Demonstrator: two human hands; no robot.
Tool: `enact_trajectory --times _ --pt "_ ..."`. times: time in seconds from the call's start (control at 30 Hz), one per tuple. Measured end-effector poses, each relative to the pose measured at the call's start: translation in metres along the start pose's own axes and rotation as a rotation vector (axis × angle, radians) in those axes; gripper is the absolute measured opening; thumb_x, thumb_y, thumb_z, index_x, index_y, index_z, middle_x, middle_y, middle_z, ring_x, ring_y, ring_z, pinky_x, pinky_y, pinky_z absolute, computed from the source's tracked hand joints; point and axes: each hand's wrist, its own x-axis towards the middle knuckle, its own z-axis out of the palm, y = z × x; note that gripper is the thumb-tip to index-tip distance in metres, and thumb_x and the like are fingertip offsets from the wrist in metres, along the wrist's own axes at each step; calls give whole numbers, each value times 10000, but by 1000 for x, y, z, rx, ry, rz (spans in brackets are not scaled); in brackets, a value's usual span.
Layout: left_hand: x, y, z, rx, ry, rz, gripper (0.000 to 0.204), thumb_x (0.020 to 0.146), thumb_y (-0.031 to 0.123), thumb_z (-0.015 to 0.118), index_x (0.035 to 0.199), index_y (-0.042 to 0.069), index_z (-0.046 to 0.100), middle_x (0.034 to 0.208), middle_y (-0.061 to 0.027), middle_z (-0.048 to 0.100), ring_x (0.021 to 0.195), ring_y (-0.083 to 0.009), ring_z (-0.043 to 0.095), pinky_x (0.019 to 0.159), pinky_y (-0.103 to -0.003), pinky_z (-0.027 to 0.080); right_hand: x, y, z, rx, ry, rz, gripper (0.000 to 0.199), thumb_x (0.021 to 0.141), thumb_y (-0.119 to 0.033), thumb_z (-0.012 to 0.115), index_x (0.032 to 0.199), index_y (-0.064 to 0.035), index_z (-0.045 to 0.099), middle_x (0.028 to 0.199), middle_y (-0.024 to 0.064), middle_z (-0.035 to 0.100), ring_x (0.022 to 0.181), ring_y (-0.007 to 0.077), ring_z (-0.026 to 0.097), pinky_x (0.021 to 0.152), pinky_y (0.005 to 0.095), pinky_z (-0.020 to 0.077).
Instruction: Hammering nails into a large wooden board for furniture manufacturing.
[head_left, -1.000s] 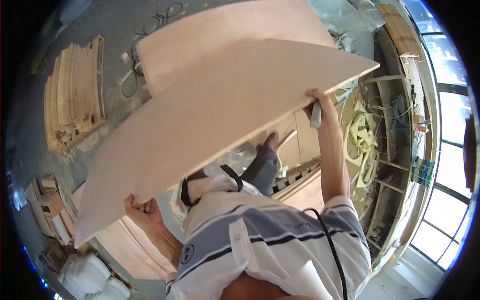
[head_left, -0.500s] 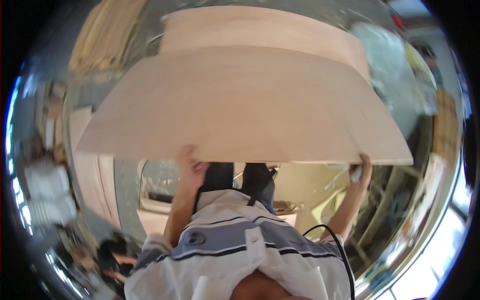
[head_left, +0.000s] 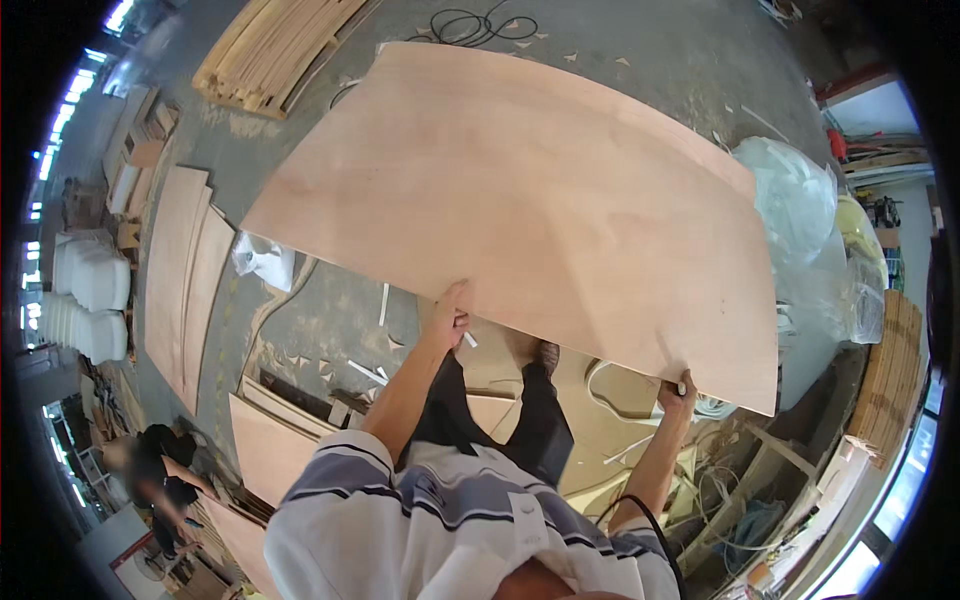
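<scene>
A large, thin plywood sheet (head_left: 500, 200) stretches across the middle of the head view, its near edge slanting down to the right. My left hand (head_left: 452, 318) is closed on that near edge left of its middle, thumb on top and fingers curled below. Close to the near right corner, my right hand (head_left: 678, 393) grips the same edge, its fingers partly hidden underneath. At the far right side, a narrow strip of another plywood sheet (head_left: 665, 118) shows beneath; the rest is covered.
Clear plastic wrapping (head_left: 795, 205) bulges beside the sheet's right side. Stacked wood strips (head_left: 270, 55) lie at the far left, with plywood pieces (head_left: 185, 280) nearer. A black cable (head_left: 480, 28) coils on the floor beyond. A co-worker (head_left: 160, 480) is at the lower left. Offcuts litter the floor.
The held plywood sheet has turned, its right end coming nearer and its left end going farther. It now covers most of the sheet beneath. Both hands keep hold of its edge.
</scene>
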Motion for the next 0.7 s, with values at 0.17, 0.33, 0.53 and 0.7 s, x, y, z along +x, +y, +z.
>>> enact_trajectory --times 0.17,0.33,0.53,0.7 --pt "37 -9 34 13 53 9 197 789 363 647 801 209 525 493 80 341 344 -51 263 323 -190 202 60 -20 35 -8 20 39 169 877 -138 578 1002 -28 607 1010 111 639 967 268 605 901 418 489" --pt "58 8 74 -14 143 -60 265 768 357 659 693 206 454 469 78 286 353 -63 236 349 -199 177 99 -23 82 -36 24 25 152 885 -122 564 995 -24 603 1016 117 633 977 272 600 868 416 506" --pt "99 29 77 14 165 -43 400 744 379 660 554 213 349 447 74 213 355 -77 226 353 -217 167 116 -2 101 35 54 152 180 908 -165 538 1018 -32 591 1019 111 629 980 273 593 876 433 494" --pt "126 12 58 -38 177 -68 367 727 389 677 589 220 382 482 63 248 367 -77 234 352 -216 179 133 5 91 9 28 160 187 900 -152 546 1025 -20 585 1039 104 623 1012 264 580 875 410 485"
